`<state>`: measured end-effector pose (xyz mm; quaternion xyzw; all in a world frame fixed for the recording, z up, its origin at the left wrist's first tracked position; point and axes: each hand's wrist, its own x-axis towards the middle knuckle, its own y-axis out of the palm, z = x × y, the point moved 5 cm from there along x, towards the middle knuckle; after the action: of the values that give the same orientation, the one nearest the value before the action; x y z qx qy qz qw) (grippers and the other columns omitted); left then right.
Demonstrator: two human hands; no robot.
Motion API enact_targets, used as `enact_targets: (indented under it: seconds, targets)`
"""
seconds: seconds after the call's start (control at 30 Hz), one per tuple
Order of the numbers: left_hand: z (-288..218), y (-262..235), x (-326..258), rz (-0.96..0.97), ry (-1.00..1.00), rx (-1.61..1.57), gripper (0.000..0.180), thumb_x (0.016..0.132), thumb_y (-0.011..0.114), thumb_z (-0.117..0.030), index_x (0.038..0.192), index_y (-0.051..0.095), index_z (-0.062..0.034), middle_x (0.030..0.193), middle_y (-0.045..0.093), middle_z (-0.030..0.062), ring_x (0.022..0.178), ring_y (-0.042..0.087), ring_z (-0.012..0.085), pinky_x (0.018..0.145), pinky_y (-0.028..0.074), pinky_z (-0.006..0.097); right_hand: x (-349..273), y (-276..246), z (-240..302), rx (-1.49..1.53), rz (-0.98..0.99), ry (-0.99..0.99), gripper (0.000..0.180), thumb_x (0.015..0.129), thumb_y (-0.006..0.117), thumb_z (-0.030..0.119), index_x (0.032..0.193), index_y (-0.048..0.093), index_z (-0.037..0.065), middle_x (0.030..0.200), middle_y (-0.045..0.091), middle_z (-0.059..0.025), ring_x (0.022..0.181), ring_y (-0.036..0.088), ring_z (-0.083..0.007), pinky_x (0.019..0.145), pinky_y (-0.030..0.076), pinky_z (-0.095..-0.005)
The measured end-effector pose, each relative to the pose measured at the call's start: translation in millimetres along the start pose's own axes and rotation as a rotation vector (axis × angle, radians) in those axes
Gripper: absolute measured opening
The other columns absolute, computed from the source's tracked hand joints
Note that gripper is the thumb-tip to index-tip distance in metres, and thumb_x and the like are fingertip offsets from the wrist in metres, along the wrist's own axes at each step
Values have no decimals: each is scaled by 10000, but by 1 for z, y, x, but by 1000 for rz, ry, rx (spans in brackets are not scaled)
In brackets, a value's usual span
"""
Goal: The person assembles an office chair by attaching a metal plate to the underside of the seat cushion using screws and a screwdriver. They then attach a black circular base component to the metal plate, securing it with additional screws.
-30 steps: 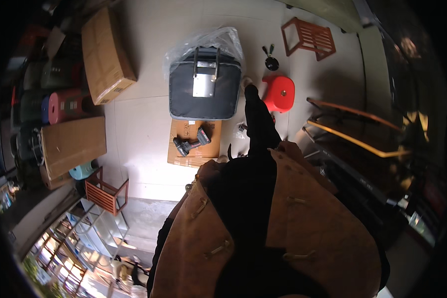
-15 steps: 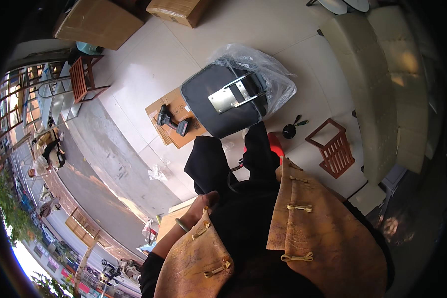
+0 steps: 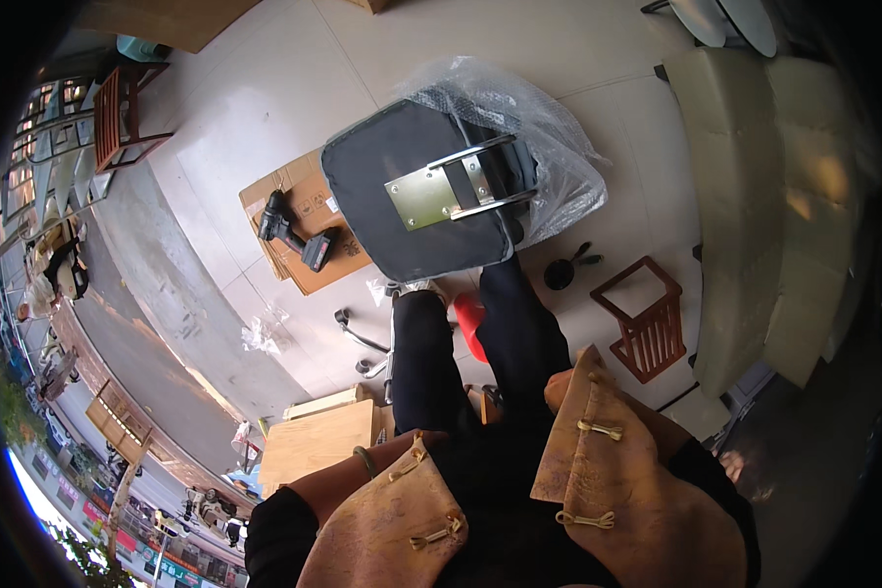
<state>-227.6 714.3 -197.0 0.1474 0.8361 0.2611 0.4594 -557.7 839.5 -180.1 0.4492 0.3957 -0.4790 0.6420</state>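
My left hand (image 3: 423,441) rests by my left thigh, mostly covered by the brown vest flap, its fingers hidden. My right hand (image 3: 557,389) is at my right thigh, where only a part shows beside the other flap. Neither hand is on the chair parts. In front of my knees lies a dark padded chair seat (image 3: 372,171), underside up. A metal bracket (image 3: 414,201) with screws is fixed to it. Clear bubble wrap (image 3: 570,162) covers its far right end. A black cordless drill (image 3: 294,230) lies on flattened cardboard (image 3: 325,272) left of the seat.
A metal chair base with casters (image 3: 365,341) stands by my left leg, a red object (image 3: 468,323) between my legs. Right are a round black part (image 3: 559,274), a small wooden chair (image 3: 652,333) and a beige sofa (image 3: 735,206). A wooden board (image 3: 318,446) is at lower left.
The view has shifted, and the seat appears larger. My left hand has drawn back under the vest flap. Part of my right hand and the caster base now show.
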Motion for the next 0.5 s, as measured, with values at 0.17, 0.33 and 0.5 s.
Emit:
enact_targets:
  seconds: [0.17,0.33,0.5]
  targets:
    - [8,-186,56,-767,291,200,250,851,571,-156,1059,580,-18,964,677,170,919,660,328,808,515,390,141,-147,74,246,-656,-501,62,896,606,81,903,590,22,739,535,16,653,475,-42,579,397,-229]
    - [58,-361,129,-1176,-106,47,512,964,539,-369,1239,420,46,1113,614,297,1042,613,408,909,467,443,219,-217,134,306,-950,-893,63,946,565,56,975,588,6,798,576,6,664,502,-41,593,441,-198]
    - [81,-369,169,-1128,224,-180,566,991,501,-380,1339,308,22,1132,605,228,1000,613,313,870,489,396,215,-225,162,-234,-962,-935,115,938,574,49,1016,623,-21,812,594,-32,667,527,-53,561,469,-219]
